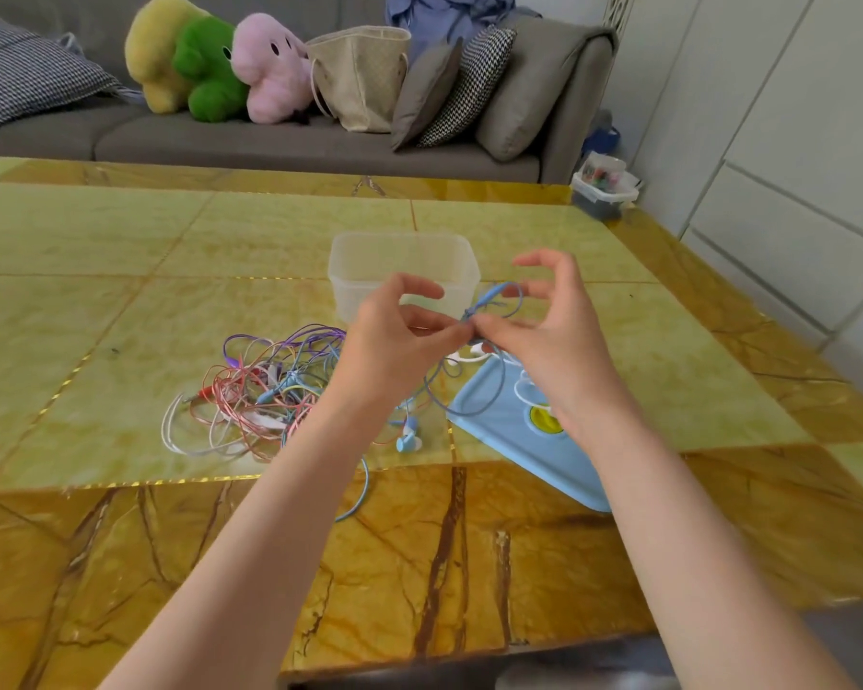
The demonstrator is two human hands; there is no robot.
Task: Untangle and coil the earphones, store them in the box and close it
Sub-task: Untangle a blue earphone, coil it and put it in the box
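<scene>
Head view: we look down on a yellow-green marbled table (120, 241) with an amber, brown-veined border and thin gold strips between the panels. Our left hand (394, 341) and right hand (559, 351) meet above the middle of it, thumb and forefinger of each pinching the same blue earphone cable (499, 301) at a small knot; the other fingers curl loosely and hold nothing. Loops of that cable hang down from the pinch toward a light blue lid (514, 440) lying flat near the table's right side, with a yellow round mark and a white cable on it. Two blue earbuds (408, 438) rest on the table just left of the lid.

Left of our forearms lies the tangled pile of earphones (265, 385): red, purple, white, blue strands, knotted together. Behind the hands stands a clear plastic box (399, 256), open.

Room beyond: grey sofa (295, 146) along the far edge, carrying checked cushions, yellow, green and pink plush toys (210, 67), and a woven bag (360, 77). A small lidded container (603, 191) sits on the floor at the sofa's right end, beside white cabinet fronts.
</scene>
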